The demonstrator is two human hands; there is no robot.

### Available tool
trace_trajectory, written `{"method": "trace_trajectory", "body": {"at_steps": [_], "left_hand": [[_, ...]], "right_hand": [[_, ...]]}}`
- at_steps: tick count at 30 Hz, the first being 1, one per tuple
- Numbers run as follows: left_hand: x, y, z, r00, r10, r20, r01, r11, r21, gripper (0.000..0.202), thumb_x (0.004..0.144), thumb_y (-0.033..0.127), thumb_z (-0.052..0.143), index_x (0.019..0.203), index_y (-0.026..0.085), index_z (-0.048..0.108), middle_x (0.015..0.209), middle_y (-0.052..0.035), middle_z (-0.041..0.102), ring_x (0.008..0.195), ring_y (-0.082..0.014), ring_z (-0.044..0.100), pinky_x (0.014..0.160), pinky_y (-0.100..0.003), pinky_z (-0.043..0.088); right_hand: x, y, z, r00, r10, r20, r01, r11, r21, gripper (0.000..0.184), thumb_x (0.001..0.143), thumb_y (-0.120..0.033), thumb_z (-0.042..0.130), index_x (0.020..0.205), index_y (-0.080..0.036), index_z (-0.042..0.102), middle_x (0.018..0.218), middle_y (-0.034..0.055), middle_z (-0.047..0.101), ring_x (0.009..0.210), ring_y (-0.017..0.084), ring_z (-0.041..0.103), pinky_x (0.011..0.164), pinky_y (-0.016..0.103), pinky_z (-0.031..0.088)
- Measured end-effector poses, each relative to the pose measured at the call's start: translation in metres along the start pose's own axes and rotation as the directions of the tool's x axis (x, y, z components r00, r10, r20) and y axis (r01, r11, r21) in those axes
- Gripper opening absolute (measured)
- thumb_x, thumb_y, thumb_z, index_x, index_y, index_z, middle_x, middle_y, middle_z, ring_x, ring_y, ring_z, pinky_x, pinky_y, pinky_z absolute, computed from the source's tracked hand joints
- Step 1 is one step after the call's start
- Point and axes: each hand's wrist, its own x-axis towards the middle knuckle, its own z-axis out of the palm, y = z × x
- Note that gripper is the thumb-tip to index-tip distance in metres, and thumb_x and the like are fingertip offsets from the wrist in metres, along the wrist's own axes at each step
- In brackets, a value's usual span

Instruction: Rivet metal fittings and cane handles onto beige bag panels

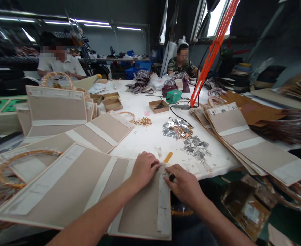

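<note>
A large beige bag panel (63, 177) with pale strips across it lies open in front of me, its right end hanging at the table's front edge. My left hand (145, 168) rests at the top of that right end, fingers pinched on the panel's edge near a pale reinforcing strip (163, 201). Just right of it, my right hand (183, 181) is closed around a small dark-handled tool (172, 177), whose tip I cannot make out. The two hands almost meet at the strip's top. Behind them lies a yellow-orange stick (168, 157).
Silver metal plates (196, 148) and small gold-coloured fittings (144, 121) lie in piles. Beyond are cardboard boxes (159, 106) and a green device (173, 96) with a cable. More panels stack at left and right (252, 140). Two people sit across the table.
</note>
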Motion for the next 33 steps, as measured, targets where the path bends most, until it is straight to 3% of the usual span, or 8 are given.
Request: {"method": "trace_trajectory", "body": {"at_steps": [4, 8, 11, 16, 25, 29, 31, 33], "left_hand": [[-0.038, -0.001, 0.015, 0.995, 0.088, -0.040, -0.085, 0.993, 0.085, 0.034, 0.103, 0.028, 0.048, 0.128, 0.021, 0.070, 0.136, -0.0051, 0.066, 0.125, -0.0250, 0.052, 0.113, -0.048, 0.041], [-0.058, -0.005, 0.023, 0.986, 0.163, 0.018, -0.161, 0.936, 0.314, 0.048, 0.105, 0.032, 0.043, 0.149, 0.018, 0.054, 0.158, -0.0037, 0.049, 0.143, -0.0263, 0.042, 0.121, -0.048, 0.039], [-0.060, -0.008, 0.023, 0.982, 0.182, 0.047, -0.185, 0.892, 0.413, 0.051, 0.105, 0.036, 0.044, 0.153, 0.019, 0.049, 0.160, -0.0036, 0.047, 0.143, -0.0266, 0.043, 0.119, -0.048, 0.042], [-0.057, -0.014, 0.026, 0.964, 0.267, 0.005, -0.233, 0.830, 0.507, 0.051, 0.104, 0.038, 0.045, 0.152, 0.020, 0.050, 0.158, -0.0038, 0.050, 0.142, -0.0254, 0.045, 0.115, -0.044, 0.043], [-0.054, -0.021, 0.033, 0.947, 0.319, -0.019, -0.249, 0.773, 0.584, 0.048, 0.103, 0.039, 0.050, 0.148, 0.022, 0.055, 0.153, -0.0033, 0.055, 0.136, -0.0259, 0.050, 0.109, -0.043, 0.044], [-0.054, -0.027, 0.032, 0.949, 0.311, -0.044, -0.236, 0.799, 0.553, 0.050, 0.104, 0.044, 0.048, 0.150, 0.027, 0.053, 0.156, 0.0014, 0.053, 0.139, -0.0230, 0.048, 0.111, -0.041, 0.043], [-0.053, -0.028, 0.032, 0.956, 0.290, -0.047, -0.224, 0.823, 0.522, 0.052, 0.105, 0.046, 0.045, 0.153, 0.027, 0.050, 0.158, 0.0026, 0.050, 0.141, -0.0222, 0.046, 0.113, -0.041, 0.042], [-0.053, -0.028, 0.032, 0.965, 0.259, -0.030, -0.213, 0.848, 0.485, 0.053, 0.105, 0.047, 0.043, 0.154, 0.026, 0.049, 0.159, 0.0031, 0.048, 0.142, -0.0223, 0.045, 0.115, -0.043, 0.041]], "right_hand": [[0.009, 0.002, 0.010, 0.998, 0.041, 0.042, -0.029, 0.966, -0.259, 0.031, 0.102, -0.038, 0.053, 0.126, -0.030, 0.070, 0.123, 0.0035, 0.064, 0.094, 0.020, 0.070, 0.076, 0.031, 0.048], [0.000, -0.001, 0.011, 0.998, -0.008, 0.060, 0.030, 0.927, -0.373, 0.034, 0.104, -0.037, 0.048, 0.131, -0.028, 0.067, 0.129, 0.0048, 0.062, 0.097, 0.021, 0.070, 0.071, 0.029, 0.046], [-0.001, -0.004, 0.012, 0.997, -0.028, 0.072, 0.054, 0.920, -0.388, 0.035, 0.104, -0.035, 0.047, 0.133, -0.027, 0.064, 0.131, 0.0064, 0.062, 0.101, 0.022, 0.070, 0.072, 0.030, 0.047], [0.002, -0.006, 0.017, 0.997, -0.020, 0.068, 0.045, 0.921, -0.386, 0.034, 0.103, -0.030, 0.046, 0.132, -0.025, 0.063, 0.128, 0.0068, 0.061, 0.104, 0.023, 0.069, 0.073, 0.031, 0.049], [0.015, -0.010, 0.016, 0.986, -0.020, 0.163, 0.091, 0.893, -0.441, 0.028, 0.096, -0.030, 0.052, 0.118, -0.020, 0.066, 0.118, 0.0090, 0.063, 0.090, 0.025, 0.069, 0.071, 0.035, 0.050], [0.025, 0.013, -0.003, 0.998, -0.023, 0.066, 0.040, 0.964, -0.263, 0.022, 0.096, -0.037, 0.058, 0.110, -0.029, 0.073, 0.107, 0.0008, 0.068, 0.092, 0.020, 0.069, 0.079, 0.031, 0.050], [0.033, 0.038, -0.019, 0.998, 0.052, -0.044, -0.059, 0.980, -0.191, 0.023, 0.094, -0.037, 0.063, 0.113, -0.032, 0.076, 0.107, -0.0017, 0.070, 0.098, 0.017, 0.069, 0.088, 0.029, 0.050], [0.045, 0.067, -0.036, 0.977, 0.169, -0.126, -0.194, 0.956, -0.222, 0.026, 0.093, -0.036, 0.065, 0.116, -0.032, 0.076, 0.115, -0.0022, 0.071, 0.107, 0.017, 0.067, 0.095, 0.028, 0.048]]}}
